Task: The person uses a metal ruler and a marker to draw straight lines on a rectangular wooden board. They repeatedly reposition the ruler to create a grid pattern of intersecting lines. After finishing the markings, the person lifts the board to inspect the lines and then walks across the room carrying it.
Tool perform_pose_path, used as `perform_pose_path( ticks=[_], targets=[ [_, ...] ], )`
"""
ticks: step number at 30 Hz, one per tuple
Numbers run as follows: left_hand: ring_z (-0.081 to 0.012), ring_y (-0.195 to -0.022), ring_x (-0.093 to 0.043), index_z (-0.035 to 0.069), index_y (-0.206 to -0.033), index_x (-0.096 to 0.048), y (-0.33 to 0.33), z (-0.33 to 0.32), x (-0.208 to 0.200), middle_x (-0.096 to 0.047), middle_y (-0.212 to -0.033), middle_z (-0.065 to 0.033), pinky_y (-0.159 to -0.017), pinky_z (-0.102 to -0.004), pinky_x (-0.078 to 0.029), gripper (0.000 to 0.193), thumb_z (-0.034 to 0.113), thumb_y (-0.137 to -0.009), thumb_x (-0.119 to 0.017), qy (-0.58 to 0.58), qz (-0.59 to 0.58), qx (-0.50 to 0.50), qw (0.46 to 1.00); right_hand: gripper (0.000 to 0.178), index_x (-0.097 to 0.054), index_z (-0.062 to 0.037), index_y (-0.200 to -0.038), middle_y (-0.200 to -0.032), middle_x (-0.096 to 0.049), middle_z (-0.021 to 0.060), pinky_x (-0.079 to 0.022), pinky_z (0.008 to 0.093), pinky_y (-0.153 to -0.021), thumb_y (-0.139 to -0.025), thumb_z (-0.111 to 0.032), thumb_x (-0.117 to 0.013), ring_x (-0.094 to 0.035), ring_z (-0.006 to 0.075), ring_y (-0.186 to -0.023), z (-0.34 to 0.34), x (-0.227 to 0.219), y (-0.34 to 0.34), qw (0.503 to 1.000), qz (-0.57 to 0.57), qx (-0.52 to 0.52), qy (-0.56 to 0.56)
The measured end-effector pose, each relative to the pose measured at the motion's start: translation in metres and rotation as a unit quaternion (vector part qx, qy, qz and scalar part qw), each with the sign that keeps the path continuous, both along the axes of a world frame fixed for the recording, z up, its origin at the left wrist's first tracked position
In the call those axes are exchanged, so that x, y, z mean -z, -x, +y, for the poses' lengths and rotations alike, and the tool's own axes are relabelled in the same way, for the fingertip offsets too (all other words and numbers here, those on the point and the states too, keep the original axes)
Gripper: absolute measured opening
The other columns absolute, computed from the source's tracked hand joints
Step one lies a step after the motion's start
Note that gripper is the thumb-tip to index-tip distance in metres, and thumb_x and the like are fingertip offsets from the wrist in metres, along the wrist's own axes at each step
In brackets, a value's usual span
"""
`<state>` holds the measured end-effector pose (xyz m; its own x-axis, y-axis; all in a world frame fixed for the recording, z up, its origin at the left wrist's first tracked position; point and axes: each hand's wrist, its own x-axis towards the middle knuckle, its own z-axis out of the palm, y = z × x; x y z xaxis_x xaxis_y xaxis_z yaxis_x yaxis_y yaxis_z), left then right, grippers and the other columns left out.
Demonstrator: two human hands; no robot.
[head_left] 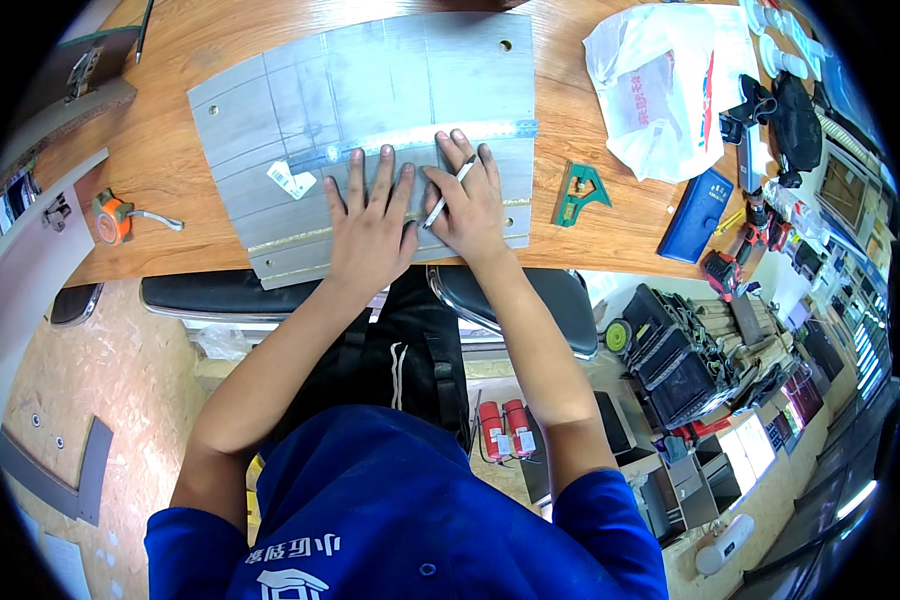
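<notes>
Left hand [370, 235] spread flat on holed grey panel [385, 85], eleven o'clock; right hand [475, 215] holds white pen [465, 168], fingertips on ruler [410, 138]. Looks like ruler alignment; a clean line would call for steady pressure.

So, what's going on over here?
Someone is leaning over a wooden table, both hands on a grey panel. The left hand is spread flat, its fingertips by a long ruler; the right hand holds a white pen, with fingertips on the ruler. Dark lines cross the panel. An orange tape measure lies to the left.
</notes>
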<state>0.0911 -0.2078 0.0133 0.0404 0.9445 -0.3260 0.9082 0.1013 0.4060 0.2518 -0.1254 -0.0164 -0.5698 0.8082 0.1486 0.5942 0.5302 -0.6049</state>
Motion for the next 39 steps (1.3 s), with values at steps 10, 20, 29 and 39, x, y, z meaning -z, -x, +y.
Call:
perform_pose_path(
  ticks=[10,20,29,39],
  targets=[
    [-0.0503,-0.157,-0.012,0.007,-0.157,-0.041,0.000,0.001,0.002,-0.020,-0.171,-0.0208,-0.114,-0.0796,-0.015,0.079,0.029,-0.086,-0.070,-0.013,-0.002,-0.001,1.000,0.028,-0.070,-0.0107,-0.110,-0.147,-0.056,0.0176,-0.039,0.0610,-0.114,-0.082,-0.008,-0.068,-0.050,0.0382,-0.141,0.001,0.000,0.000,1.000,0.004,-0.001,-0.002],
    [-0.0481,-0.157,-0.013,0.008,-0.157,-0.042,0.001,0.001,0.001,-0.021,-0.171,-0.0181,-0.115,-0.0801,-0.013,0.077,0.028,-0.086,-0.068,-0.005,-0.002,0.002,1.000,0.031,-0.068,-0.0105,-0.113,-0.149,-0.055,0.0180,-0.038,0.0621,-0.114,-0.082,-0.007,-0.068,-0.049,0.0392,-0.141,-0.001,0.004,-0.001,1.000,0.010,0.002,0.006],
    [-0.0442,-0.159,-0.011,0.009,-0.158,-0.041,0.004,-0.001,0.003,-0.021,-0.172,-0.0166,-0.116,-0.0785,-0.011,0.079,0.026,-0.086,-0.069,-0.005,-0.018,-0.003,1.000,0.029,-0.069,-0.0112,-0.112,-0.147,-0.056,0.0181,-0.038,0.0621,-0.113,-0.083,-0.008,-0.069,-0.051,0.0395,-0.139,-0.001,0.003,-0.002,1.000,0.007,0.006,-0.004],
    [-0.0426,-0.158,-0.014,0.011,-0.156,-0.045,0.001,0.002,0.002,-0.023,-0.171,-0.0145,-0.115,-0.0794,-0.013,0.077,0.027,-0.085,-0.069,-0.016,-0.014,-0.007,1.000,0.027,-0.070,-0.0105,-0.109,-0.147,-0.056,0.0185,-0.040,0.0615,-0.113,-0.083,-0.008,-0.069,-0.050,0.0389,-0.140,-0.001,0.006,-0.001,1.000,0.011,0.018,-0.010]
  ],
)
